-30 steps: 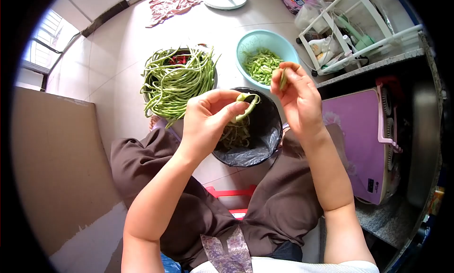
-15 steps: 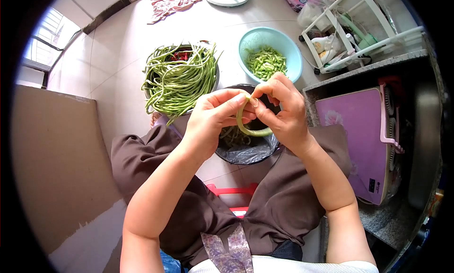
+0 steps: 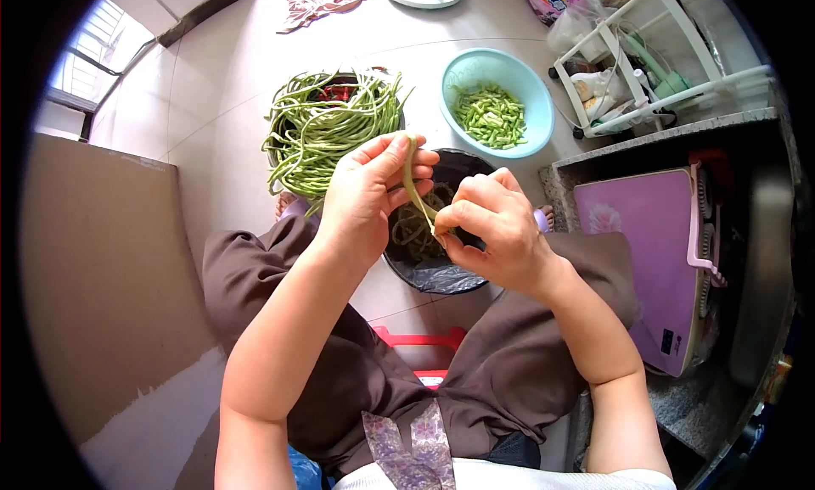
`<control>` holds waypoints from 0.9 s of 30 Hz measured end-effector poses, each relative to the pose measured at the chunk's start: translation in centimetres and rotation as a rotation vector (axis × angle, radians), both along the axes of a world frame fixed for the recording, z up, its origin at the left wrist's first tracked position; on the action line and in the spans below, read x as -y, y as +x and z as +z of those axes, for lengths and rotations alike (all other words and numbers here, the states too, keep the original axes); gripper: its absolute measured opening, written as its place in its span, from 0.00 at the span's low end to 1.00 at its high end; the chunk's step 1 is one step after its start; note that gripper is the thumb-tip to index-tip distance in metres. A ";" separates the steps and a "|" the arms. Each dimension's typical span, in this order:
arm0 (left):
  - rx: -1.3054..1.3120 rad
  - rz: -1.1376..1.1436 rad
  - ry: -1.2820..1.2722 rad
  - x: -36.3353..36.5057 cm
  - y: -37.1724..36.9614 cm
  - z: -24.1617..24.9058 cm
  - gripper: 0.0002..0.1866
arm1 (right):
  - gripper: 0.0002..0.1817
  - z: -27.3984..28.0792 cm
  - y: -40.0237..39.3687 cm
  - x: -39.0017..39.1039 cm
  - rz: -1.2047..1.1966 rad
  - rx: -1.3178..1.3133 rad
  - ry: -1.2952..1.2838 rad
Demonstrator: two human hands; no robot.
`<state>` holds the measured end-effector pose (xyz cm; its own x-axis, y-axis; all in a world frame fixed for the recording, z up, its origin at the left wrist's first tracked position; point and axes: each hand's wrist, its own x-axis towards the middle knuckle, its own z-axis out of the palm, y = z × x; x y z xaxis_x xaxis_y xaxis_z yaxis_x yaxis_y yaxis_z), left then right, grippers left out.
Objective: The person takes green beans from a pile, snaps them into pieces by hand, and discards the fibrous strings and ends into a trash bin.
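Note:
A single green long bean (image 3: 410,178) is pinched near its upper end by my left hand (image 3: 367,189), thumb against fingers. My right hand (image 3: 501,229) is closed by the bean's lower end, its fingertips pinching a thin pale string that runs along the bean. Whether those fingers also grip the bean itself is partly hidden. Below both hands stands a bin with a black plastic liner (image 3: 441,280), with curled strings and scraps inside. Beyond my left hand, a heap of whole long beans (image 3: 331,146) overflows a dark container.
A light blue basin (image 3: 543,108) with cut bean pieces (image 3: 491,118) stands beyond my right hand. At right are a white rack (image 3: 632,70) and a purple board (image 3: 637,261) in a stone-edged recess. Cardboard (image 3: 110,278) stands at left, a red stool (image 3: 416,339) below.
My right hand has moved down and slightly right, away from my left hand, drawing a thin string along the bean. The bean, looped before, now hangs straighter. My left hand has risen slightly.

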<state>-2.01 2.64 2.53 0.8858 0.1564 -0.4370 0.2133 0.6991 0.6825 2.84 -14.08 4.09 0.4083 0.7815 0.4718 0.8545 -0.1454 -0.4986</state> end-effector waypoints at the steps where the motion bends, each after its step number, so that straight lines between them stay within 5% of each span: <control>1: -0.014 0.016 0.014 -0.2 0.0 -0.1 0.12 | 0.09 0.1 0.0 0.1 0.025 -0.012 -0.024; 14: -0.033 0.149 0.144 -2.4 0.7 0.2 0.12 | 0.05 -2.0 0.8 2.8 0.134 -0.081 -0.489; 19: -0.023 -0.104 0.298 -1.2 0.4 0.1 0.12 | 0.05 -2.9 1.2 3.7 0.074 -0.065 -0.692; 25: -0.026 -0.326 0.244 0.7 0.1 0.2 0.16 | 0.12 1.0 1.7 2.3 -0.259 -0.465 -0.251; 27: 0.009 -0.357 0.123 1.1 -0.1 -0.1 0.17 | 0.12 0.7 1.6 1.6 -0.175 -0.406 -0.046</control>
